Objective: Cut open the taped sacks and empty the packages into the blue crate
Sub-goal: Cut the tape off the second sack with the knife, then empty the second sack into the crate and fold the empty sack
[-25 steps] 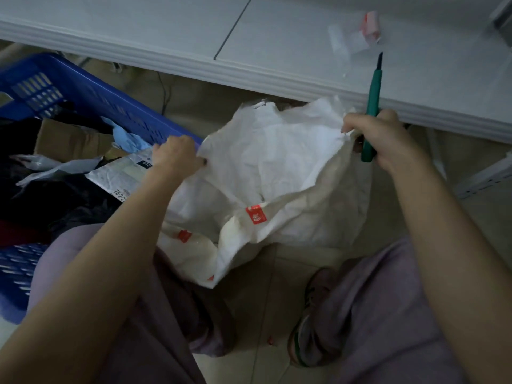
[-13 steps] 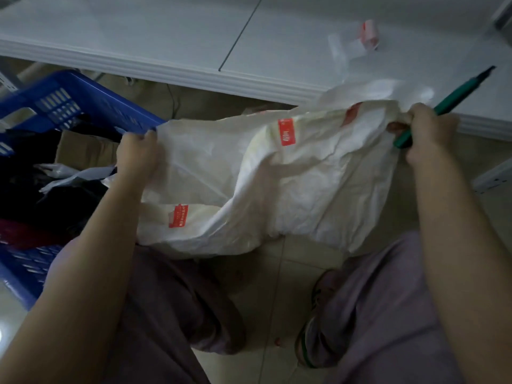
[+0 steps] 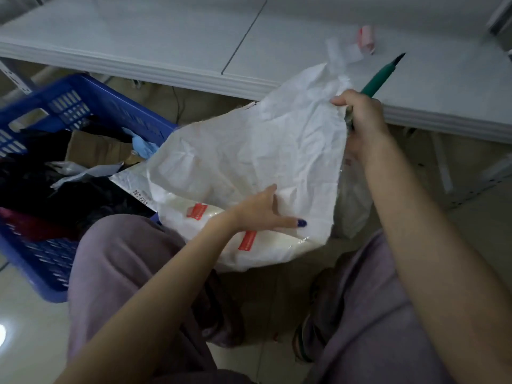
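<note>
A crumpled white sack [image 3: 249,162] with red labels hangs slack between my knees. My right hand [image 3: 360,117] grips its upper right corner together with a green-handled cutter [image 3: 383,76], blade end pointing up and right. My left hand [image 3: 263,212] lies open against the sack's lower front, fingers spread and straight. At the left stands the blue crate [image 3: 116,106], holding a brown cardboard box [image 3: 97,148], dark bags and a white mailer [image 3: 133,184].
A white table [image 3: 166,40] runs across the top, with crumpled tape scraps [image 3: 352,48] lying on it near the cutter tip. My knees in mauve trousers and a shoe sit below on the tiled floor.
My left hand has let go of the sack's left edge and moved down to its lower front, now open. The sack dropped from stretched wide to hanging from my right hand.
</note>
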`<state>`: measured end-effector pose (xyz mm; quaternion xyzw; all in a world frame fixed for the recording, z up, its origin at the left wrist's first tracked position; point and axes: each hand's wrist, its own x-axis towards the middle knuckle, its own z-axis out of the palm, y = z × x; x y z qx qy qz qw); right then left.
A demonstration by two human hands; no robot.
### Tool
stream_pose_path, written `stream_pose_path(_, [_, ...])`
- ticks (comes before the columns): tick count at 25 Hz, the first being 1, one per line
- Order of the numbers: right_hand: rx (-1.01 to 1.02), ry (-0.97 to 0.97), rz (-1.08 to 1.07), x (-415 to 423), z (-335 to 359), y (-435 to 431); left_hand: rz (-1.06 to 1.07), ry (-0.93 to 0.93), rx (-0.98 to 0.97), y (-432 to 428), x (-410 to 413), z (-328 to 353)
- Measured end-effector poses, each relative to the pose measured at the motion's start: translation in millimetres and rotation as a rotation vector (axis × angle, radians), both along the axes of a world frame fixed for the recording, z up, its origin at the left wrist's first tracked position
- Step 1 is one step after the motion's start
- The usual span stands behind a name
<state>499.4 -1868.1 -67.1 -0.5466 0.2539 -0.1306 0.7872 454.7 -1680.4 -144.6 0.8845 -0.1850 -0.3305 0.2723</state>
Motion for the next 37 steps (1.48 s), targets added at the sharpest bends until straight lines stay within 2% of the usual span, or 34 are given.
stream_pose_path(2, [-0.016, -0.036, 0.074, -2, 18, 8, -0.005, -0.078, 0.002, -4, -2, -1])
stream_pose_path(7, [0.141, -0.256, 0.159, 8, 75, 25, 0.238, -0.457, -0.358, 14, 18, 33])
stream_pose_path(11, [0.071, -0.413, 0.196, 4, 130, 32, 0.350, -0.715, -0.438, 31, 27, 91])
stream_pose_path(14, [-0.129, -0.488, 0.127, -15, 158, 35, 0.432, -0.821, -0.504, 35, 28, 133])
stream_pose_path(17, [-0.405, -0.298, 0.111, -41, 145, 22, 0.520, -0.857, -0.522, 42, 27, 166])
stream_pose_path(21, [-0.591, 0.013, 0.382, -69, 84, 10, 0.561, -0.783, -0.508, 47, 23, 190])
stream_pose_path(23, [-0.651, 0.063, 0.423, -74, 65, 18, 0.543, -0.781, -0.501, 46, 16, 197])
stream_pose_path(25, [-0.614, 0.016, 0.303, -69, 67, 27, 0.529, -0.812, -0.483, 46, 9, 205])
stream_pose_path(28, [-0.487, -0.165, 0.140, -63, 106, 36, 0.581, -0.871, -0.496, 57, 4, 225])
stream_pose_path(33, [-0.352, -0.430, 0.098, -62, 183, 57, 0.637, -1.032, -0.587, 76, 5, 279])
stream_pose_path(37, [-0.261, -0.452, 0.068, -57, 200, 74, 0.649, -1.076, -0.539, 93, 13, 298])
